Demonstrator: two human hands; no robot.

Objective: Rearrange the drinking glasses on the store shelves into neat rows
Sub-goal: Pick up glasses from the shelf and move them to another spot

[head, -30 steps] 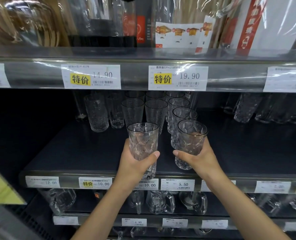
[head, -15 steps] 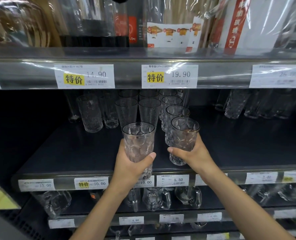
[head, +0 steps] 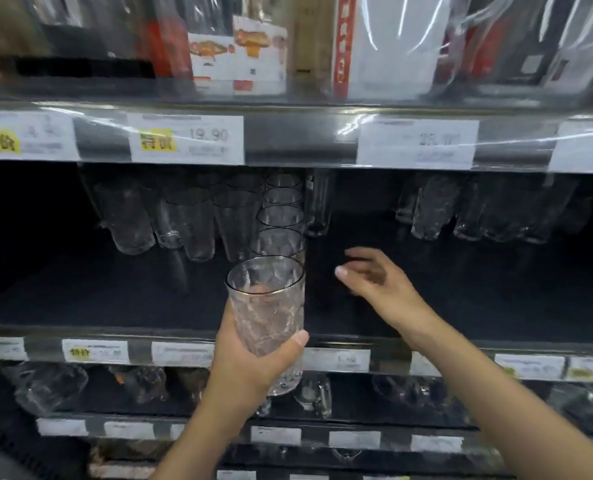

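My left hand (head: 250, 368) grips a tall textured drinking glass (head: 267, 313) with a gilt rim, held upright in front of the middle shelf's front edge. My right hand (head: 374, 282) hovers over the dark shelf (head: 115, 299) to the right of the glass, fingers loosely spread and holding nothing. Just behind the held glass a row of matching glasses (head: 281, 223) runs toward the back. Left of it stand several plainer glasses (head: 198, 230). More textured glasses (head: 426, 216) stand at the back right.
The upper shelf rail (head: 288, 140) with price tags hangs close above the glasses. Boxed goods (head: 243, 57) sit on top. Glass mugs (head: 312, 396) fill the shelf below. Bare dark shelf surface lies under my right hand.
My right hand has let go of its glass, which now stands in the row, and has drawn back to the right. The view has swung left; my left hand still holds its glass.
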